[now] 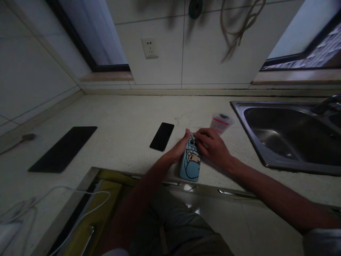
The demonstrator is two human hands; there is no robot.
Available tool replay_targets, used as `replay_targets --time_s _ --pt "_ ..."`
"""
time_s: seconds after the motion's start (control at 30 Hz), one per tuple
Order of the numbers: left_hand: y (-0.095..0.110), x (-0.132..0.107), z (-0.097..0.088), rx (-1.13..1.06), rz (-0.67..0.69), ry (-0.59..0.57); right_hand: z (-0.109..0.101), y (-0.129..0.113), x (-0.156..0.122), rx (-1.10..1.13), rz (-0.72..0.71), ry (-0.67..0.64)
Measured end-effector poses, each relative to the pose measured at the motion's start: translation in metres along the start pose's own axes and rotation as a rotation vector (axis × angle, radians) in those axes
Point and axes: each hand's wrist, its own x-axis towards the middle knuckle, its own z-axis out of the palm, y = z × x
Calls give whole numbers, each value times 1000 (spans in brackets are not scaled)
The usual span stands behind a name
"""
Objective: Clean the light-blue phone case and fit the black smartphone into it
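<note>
Left hand lies against the left long edge of a light blue phone case printed with a cartoon figure, thumb reaching to the case's upper end and fingers wrapped under it, gripping the case. Right hand sits at the case's upper right, fingers curled and bunched over its top end, fingertips pressing at the camera cut-out; whether they pinch the rim cannot be told. Case lies just below frame centre, on the pale speckled stone countertop, close to the counter's front edge, long axis roughly upright in frame.

Black rectangular smartphone, screen dark, lies flat just left of the left hand, not touching it. Small clear plastic packet with a pink label rests just above the right hand. Larger flat black rectangular slab lies well apart at left of frame. Stainless steel sink basin fills the right side. White cable loops at lower left. White wall socket sits upper centre-left on the tiled wall.
</note>
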Motion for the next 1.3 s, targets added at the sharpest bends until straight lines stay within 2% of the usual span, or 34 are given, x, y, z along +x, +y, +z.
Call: replay_targets --time_s 0.17,0.27,0.63,1.0,1.17,1.3 --pt "3 -3 3 -24 4 10 -3 -4 -2 27 51 -50" --pt "2 -3 2 -1 -14 -5 -4 -7 -1 49 30 -74" --pt "2 -2 0 25 1 3 -6 -8 2 127 -16 -66" --pt "0 1 -6 52 -31 -24 -5 -7 0 182 8 -80" --pt "-1 1 -7 68 -39 -57 -6 -10 -1 209 -21 -91" --pt "0 2 -6 37 -44 -40 -7 -12 0 205 -85 -90"
